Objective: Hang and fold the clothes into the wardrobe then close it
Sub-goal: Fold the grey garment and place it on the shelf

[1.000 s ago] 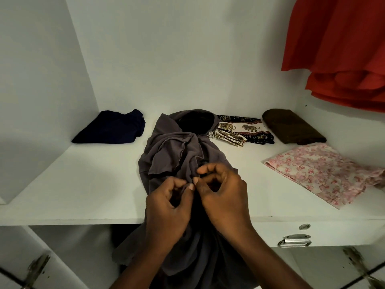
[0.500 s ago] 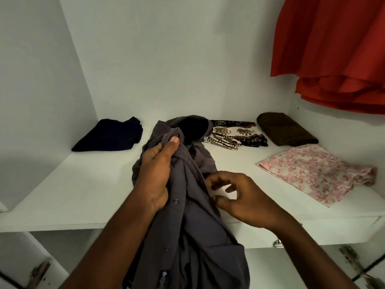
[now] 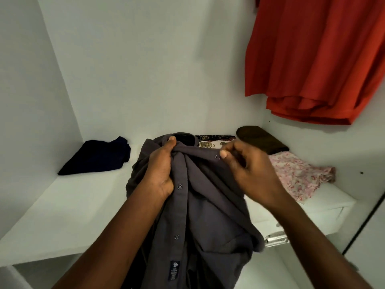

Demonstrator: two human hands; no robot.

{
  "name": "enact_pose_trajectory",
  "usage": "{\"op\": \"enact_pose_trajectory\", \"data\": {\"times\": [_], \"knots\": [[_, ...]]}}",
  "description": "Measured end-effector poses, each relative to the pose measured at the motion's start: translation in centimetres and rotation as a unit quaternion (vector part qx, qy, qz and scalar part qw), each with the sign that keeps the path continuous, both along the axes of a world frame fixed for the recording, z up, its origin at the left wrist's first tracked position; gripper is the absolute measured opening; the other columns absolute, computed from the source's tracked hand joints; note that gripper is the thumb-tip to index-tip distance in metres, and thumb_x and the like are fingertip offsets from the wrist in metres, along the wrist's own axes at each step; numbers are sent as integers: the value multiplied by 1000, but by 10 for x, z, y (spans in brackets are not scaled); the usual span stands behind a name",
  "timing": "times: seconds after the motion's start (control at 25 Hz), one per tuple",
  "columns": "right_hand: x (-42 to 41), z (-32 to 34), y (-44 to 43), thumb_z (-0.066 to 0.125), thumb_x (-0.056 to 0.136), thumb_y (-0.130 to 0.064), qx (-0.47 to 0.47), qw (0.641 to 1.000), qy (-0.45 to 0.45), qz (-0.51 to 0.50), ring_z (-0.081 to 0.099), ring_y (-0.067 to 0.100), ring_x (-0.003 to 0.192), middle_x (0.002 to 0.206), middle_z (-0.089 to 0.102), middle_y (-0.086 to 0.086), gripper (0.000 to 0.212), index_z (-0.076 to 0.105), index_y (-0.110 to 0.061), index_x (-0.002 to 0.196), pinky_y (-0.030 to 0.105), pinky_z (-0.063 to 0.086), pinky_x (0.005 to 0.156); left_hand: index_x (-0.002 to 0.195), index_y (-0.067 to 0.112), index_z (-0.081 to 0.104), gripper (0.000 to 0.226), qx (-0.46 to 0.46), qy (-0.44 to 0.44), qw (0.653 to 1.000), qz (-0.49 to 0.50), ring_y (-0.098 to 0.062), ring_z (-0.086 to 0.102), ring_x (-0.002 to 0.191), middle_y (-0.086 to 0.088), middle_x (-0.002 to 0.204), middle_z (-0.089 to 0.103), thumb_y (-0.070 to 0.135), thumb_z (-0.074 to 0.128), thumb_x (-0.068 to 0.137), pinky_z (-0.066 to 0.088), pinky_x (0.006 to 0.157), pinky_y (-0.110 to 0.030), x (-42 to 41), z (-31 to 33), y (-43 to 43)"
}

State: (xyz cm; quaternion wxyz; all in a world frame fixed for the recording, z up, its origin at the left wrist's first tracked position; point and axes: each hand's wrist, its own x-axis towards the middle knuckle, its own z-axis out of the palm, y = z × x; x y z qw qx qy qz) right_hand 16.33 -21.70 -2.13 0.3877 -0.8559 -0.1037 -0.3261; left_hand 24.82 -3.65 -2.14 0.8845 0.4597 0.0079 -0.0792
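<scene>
Half a second ago the right hand (image 3: 248, 172) hung loosely curled near the shelf's front edge, off the cloth. It has since risen to collar height and now pinches the edge of the dark grey button-front shirt (image 3: 208, 205) just beside a round button (image 3: 217, 157). The left hand (image 3: 161, 170) keeps its grip on the bunched button strip below the collar, thumb on top. The hands are a little apart, each clamped on the shirt and stretching the cloth between them. The shirt sits higher than before: its collar is over the middle of the white wardrobe shelf (image 3: 73, 205), and its lower half hangs past the front edge.

The white wardrobe compartment (image 3: 135, 69) holds the rest. A folded navy blue garment (image 3: 95, 157) lies at the shelf's back left corner. A cream and black elephant-print cloth (image 3: 208, 142) lies at the back edge, partly hidden behind the shirt and right hand. A folded dark brown cloth (image 3: 260, 138) is at the back right corner, and a pink floral cloth (image 3: 298, 176) lies in front of it along the right edge. A loose red-orange garment (image 3: 316, 59) hangs above the right side. A metal handle (image 3: 276, 238) shows below the shelf's front edge.
</scene>
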Motion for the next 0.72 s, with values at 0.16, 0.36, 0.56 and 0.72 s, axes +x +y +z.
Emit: {"op": "enact_pose_trajectory", "data": {"times": [0.16,0.36,0.56,0.72], "knots": [[-14,46,6,71,91,-46,-109,988,103,-48,59,6,63,70,65,-6,23,70,-24,86,29,45,58,102,7,72,28,24,11,999,23,-27,73,88,-17,105,75,34,65,101,61,71,-35,25,-6,-9],[-10,-44,59,79,81,-51,41,970,238,-40,69,-1,84,91,76,-14,30,78,-26,99,25,52,73,110,8,71,28,33,56,993,-94,-18,74,79,-11,97,77,33,61,103,61,62,-31,14,-39,5],[-3,-87,87,76,85,-48,235,938,243,-80,74,17,88,90,78,-8,21,81,-29,92,49,60,89,116,14,73,21,151,-71,978,-123,-18,73,105,-10,115,77,20,71,96,59,92,-32,-25,-83,43],[-19,-90,94,68,97,-19,268,937,224,-29,75,18,94,95,79,1,12,78,-16,102,48,59,94,102,24,76,16,346,-187,919,-39,-9,74,92,10,94,78,26,81,87,61,89,-41,-50,-119,60]]}}
